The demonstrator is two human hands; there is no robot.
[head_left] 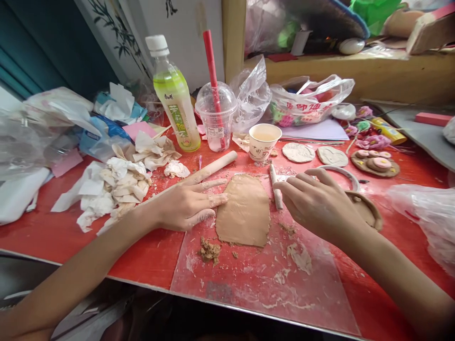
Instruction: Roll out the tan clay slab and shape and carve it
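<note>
A flat, rolled-out slab of brown clay (243, 210) lies on a clear sheet (256, 293) over the red table. My left hand (185, 204) is open, its dusty fingers spread, with a fingertip at the slab's left edge. Behind that hand a long clay-dusted rolling stick (213, 168) lies slanted. On the slab's right, my right hand (316, 201) is curled, its fingertips closed on a short clay-smeared stick tool (274, 182); its thumb is mostly hidden. Clay crumbs (209, 251) sit below the slab.
Behind the slab stand a paper cup (263, 142) of liquid, a plastic cup with a red straw (216, 118) and a bottle (177, 104). Crumpled tissues (121, 184) lie left. Clay discs (298, 152), a ring (350, 173) and a clay dish (366, 208) are right.
</note>
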